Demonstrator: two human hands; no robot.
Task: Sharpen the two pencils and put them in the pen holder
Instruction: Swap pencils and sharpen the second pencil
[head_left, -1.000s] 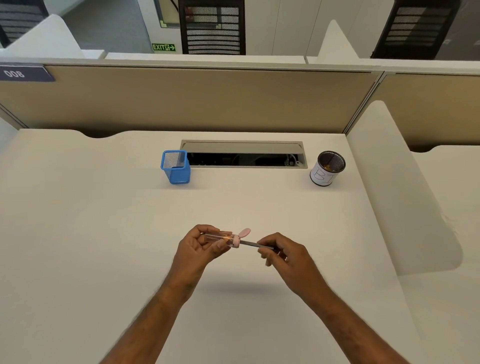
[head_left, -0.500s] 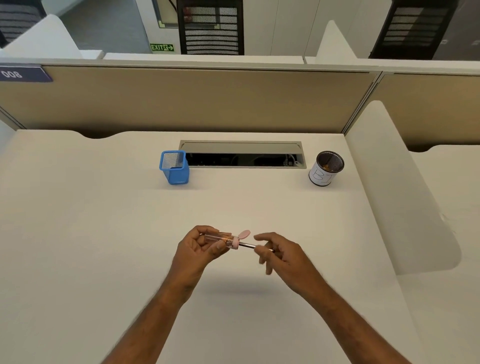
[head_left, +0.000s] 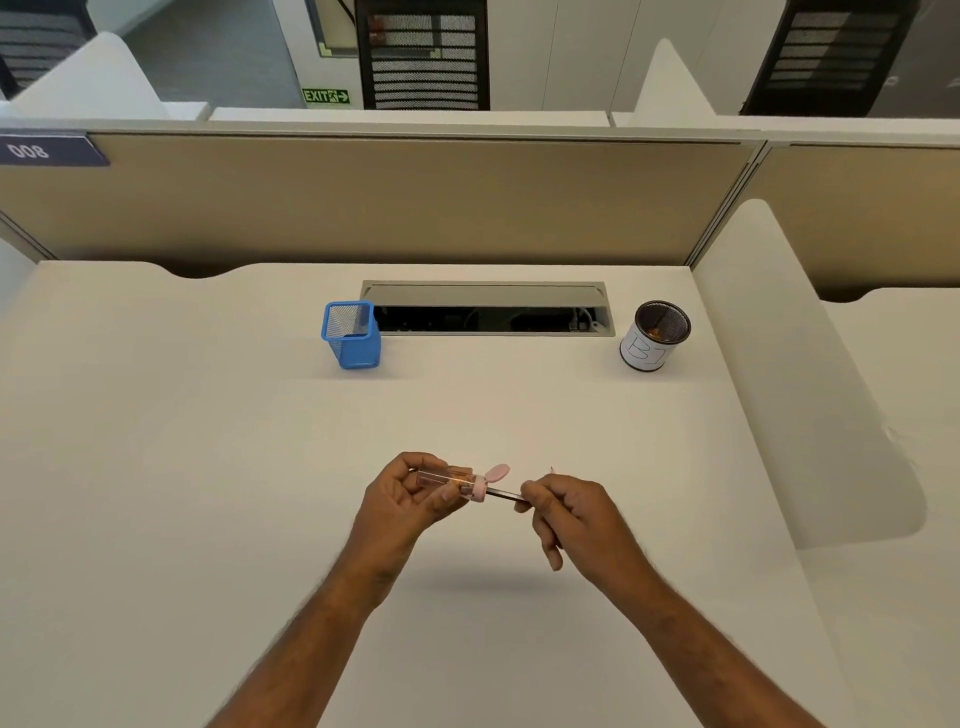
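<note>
Above the middle of the white desk my left hand grips a clear pink pencil sharpener whose small lid stands flipped up. A dark pencil sticks out of the sharpener's right end, and my right hand pinches its shaft between thumb and fingertips. Most of the pencil is hidden inside that hand. A blue mesh pen holder stands at the back, left of centre. A second pencil is not visible.
A round black mesh cup with a white label stands at the back right. A cable slot is open in the desk between the two holders. A beige partition closes the far edge, and a white divider rises on the right.
My right hand's fingers have shifted on the pencil, loosening and closing on it again, as in a turn. The left hand and sharpener have stayed in place.
</note>
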